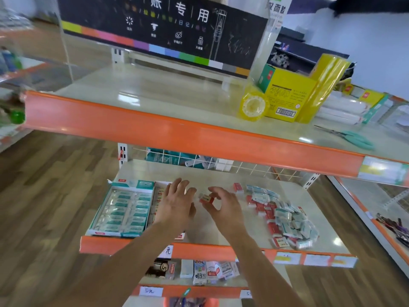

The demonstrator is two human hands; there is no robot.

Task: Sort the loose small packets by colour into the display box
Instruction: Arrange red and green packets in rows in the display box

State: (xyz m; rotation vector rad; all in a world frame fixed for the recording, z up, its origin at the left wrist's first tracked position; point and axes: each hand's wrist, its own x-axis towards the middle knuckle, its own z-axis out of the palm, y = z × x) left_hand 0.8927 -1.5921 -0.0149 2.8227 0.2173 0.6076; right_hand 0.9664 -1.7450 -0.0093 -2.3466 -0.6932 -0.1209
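Note:
A display box (pixel 124 209) lies on the middle shelf at the left, its left part filled with teal packets and a column of red packets along its right side. My left hand (pixel 177 204) hovers with spread fingers over the red column. Just to its right, my right hand (pixel 221 204) pinches a small red packet (pixel 207 198) between thumb and fingers. A loose heap of red and teal packets (pixel 285 218) lies on the shelf to the right, with one red packet (pixel 238 187) apart at the back.
The upper shelf with its orange front strip (pixel 177 131) overhangs the work area; it carries yellow tape rolls (pixel 253 106), a yellow box (pixel 285 96) and teal scissors (pixel 356 138). A wire grid (pixel 221 165) backs the middle shelf. A lower shelf holds more goods (pixel 199 271).

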